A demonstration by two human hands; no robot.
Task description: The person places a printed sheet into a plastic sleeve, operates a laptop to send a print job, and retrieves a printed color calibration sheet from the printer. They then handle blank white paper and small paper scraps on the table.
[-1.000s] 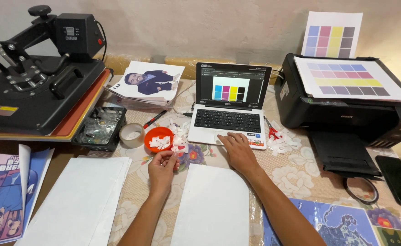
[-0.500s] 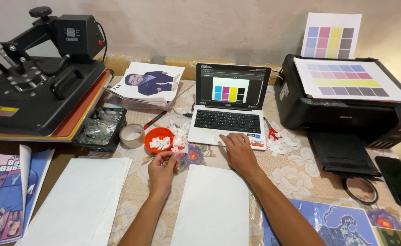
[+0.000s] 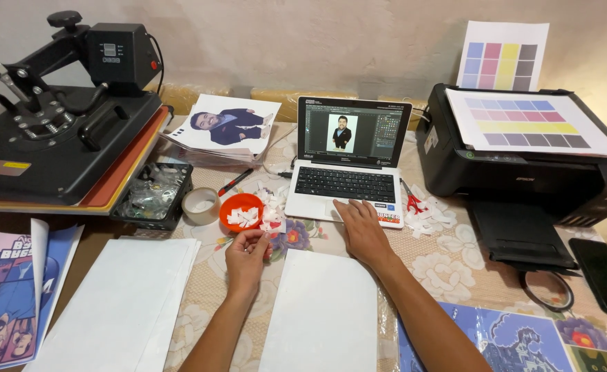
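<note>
1. Centrally, the small white laptop (image 3: pixel 348 165) stands open on the flowered tablecloth (image 3: pixel 448 269), its screen showing a cut-out picture of a standing person in an editing program.
2. At the laptop's six o'clock the right hand (image 3: pixel 363 231) lies flat with its fingers slightly spread, fingertips on the trackpad area; it grips nothing.
3. At nine o'clock from that hand, the left hand (image 3: pixel 246 253) has its fingers curled narrow, pinching what looks like a small white scrap; I cannot tell exactly what it is.
4. Just at the left hand's twelve o'clock sits a small orange bowl (image 3: pixel 242 211) of white paper bits, with more bits scattered beside it.
5. At the bowl's nine o'clock lies a roll of clear tape (image 3: pixel 201 205), and farther that way a black tray (image 3: pixel 151 194) of shiny oddments.
6. At six o'clock from the hands lie two blank white sheets: one (image 3: pixel 322 310) between the forearms, a stack (image 3: pixel 121 303) at its nine o'clock.
7. A stack of printed portraits (image 3: pixel 224 127) lies at the laptop's ten o'clock, a red-and-black pen (image 3: pixel 234 182) just below it.
8. A black heat press (image 3: pixel 55 117) fills the far nine o'clock side.
9. At the laptop's three o'clock stands a black printer (image 3: pixel 524 169) carrying colour test sheets, with red-handled scissors (image 3: pixel 412 202) between the two.
10. A dark phone (image 3: pixel 603 274) lies at four o'clock, near the table edge.
</note>
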